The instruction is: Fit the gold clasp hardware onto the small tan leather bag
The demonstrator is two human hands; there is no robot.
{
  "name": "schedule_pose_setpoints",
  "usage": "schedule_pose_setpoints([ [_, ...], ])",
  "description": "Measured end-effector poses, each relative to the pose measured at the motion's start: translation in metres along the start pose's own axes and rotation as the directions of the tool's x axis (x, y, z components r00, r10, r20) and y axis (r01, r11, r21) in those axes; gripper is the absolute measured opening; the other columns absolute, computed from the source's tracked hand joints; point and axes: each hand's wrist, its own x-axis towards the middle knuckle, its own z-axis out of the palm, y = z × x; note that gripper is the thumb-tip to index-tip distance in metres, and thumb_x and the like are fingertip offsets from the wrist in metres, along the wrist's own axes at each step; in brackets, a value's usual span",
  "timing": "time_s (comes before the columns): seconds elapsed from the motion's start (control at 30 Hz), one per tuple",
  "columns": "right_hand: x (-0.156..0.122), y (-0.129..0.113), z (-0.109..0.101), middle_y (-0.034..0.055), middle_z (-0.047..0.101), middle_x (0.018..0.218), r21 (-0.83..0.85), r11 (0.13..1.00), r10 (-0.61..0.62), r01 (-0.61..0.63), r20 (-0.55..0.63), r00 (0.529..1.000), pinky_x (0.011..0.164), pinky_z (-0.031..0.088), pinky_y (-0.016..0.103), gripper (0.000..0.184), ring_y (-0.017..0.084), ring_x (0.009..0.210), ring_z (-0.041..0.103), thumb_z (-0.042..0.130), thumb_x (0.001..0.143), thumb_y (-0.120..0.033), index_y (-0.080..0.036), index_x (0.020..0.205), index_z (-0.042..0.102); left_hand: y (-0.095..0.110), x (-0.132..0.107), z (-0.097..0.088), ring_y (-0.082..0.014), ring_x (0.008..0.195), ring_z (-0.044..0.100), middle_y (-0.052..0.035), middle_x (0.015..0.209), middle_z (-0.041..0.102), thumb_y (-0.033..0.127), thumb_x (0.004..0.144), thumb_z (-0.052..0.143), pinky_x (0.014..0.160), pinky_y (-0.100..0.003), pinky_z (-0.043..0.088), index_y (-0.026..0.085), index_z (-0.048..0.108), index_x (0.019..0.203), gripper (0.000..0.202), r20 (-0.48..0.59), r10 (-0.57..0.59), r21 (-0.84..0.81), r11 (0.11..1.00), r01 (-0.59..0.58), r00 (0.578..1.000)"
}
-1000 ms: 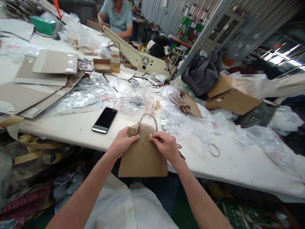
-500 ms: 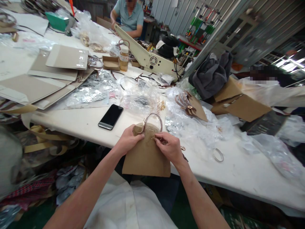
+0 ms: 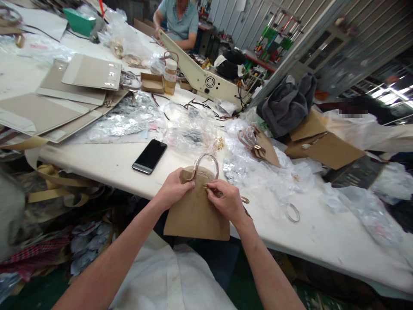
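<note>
Long white worktable (image 3: 97, 161) runs across a workshop with corrugated metal walls, strewn with crumpled clear plastic wrap (image 3: 258, 172), a black smartphone (image 3: 149, 156) and, further off, a stack of flat beige panels (image 3: 92, 73). A co-worker (image 3: 179, 21) sits at the far end beyond a cream machine arm (image 3: 200, 73). At the table's near edge, a tan arched bag panel (image 3: 196, 215) overhangs toward the person's lap, with a curved rose-gold loop handle (image 3: 206, 161) rising from its top. The left hand (image 3: 174, 189) grips the panel's upper left edge, fingers closed over the base of the handle. The right hand (image 3: 226, 200) is drawn into a narrow pinch, its fingertips (image 3: 209, 186) holding a tiny metal fitting (image 3: 205, 186) against the panel near the handle's right end. Just beside the right hand lies a small gold clasp (image 3: 244, 199), and a loose metal ring (image 3: 293, 213) sits further right on the table.
</note>
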Motion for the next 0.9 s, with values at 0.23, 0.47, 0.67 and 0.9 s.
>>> schedule_pose_setpoints([
  [0.23,-0.0014,-0.0023,0.0099,0.0077,0.078,0.104,-0.036,0.999,-0.019,0.018,-0.030,0.999,0.082,0.060,0.036,0.015,0.025,0.092,0.075,0.068,0.099,-0.011,-0.022,0.098,0.078,-0.0015,0.0027,0.0007,-0.0221,0.086,0.066,-0.0017,0.093,0.074,0.031,0.077,0.080,0.081,-0.034,0.049,0.019,0.068,0.096,0.025,0.001,-0.027,-0.025,0.999,0.027,1.000],
  [0.47,-0.0002,-0.0021,0.0043,0.0060,0.078,0.105,0.039,0.999,-0.009,0.009,0.007,1.000,0.085,0.061,0.034,0.014,0.023,0.092,0.075,0.073,0.101,-0.015,-0.024,0.099,0.082,0.0029,-0.0013,0.0037,-0.0219,0.086,0.066,-0.0022,0.095,0.076,0.034,0.076,0.081,0.080,-0.034,0.050,0.019,0.069,0.098,0.029,-0.003,-0.093,-0.093,0.991,0.092,0.996],
  [0.67,0.0006,-0.0055,0.0112,0.0059,0.077,0.101,-0.021,1.000,-0.022,0.022,-0.032,0.999,0.078,0.059,0.032,0.016,0.021,0.087,0.075,0.071,0.102,-0.014,-0.023,0.094,0.082,0.0012,-0.0002,0.0047,-0.0212,0.085,0.066,-0.0012,0.093,0.075,0.034,0.076,0.083,0.079,-0.033,0.050,0.020,0.068,0.097,0.029,-0.008,-0.112,-0.078,0.991,0.111,0.994],
  [0.9,0.0012,0.0030,0.0069,0.0052,0.079,0.105,0.016,0.994,-0.105,0.105,0.013,0.994,0.079,0.060,0.030,0.018,0.020,0.089,0.076,0.068,0.104,-0.016,-0.023,0.094,0.080,0.0055,-0.0015,0.0065,-0.0216,0.086,0.066,-0.0011,0.094,0.076,0.032,0.075,0.083,0.079,-0.033,0.050,0.020,0.070,0.099,0.030,-0.040,-0.115,-0.058,0.992,0.113,0.993],
])
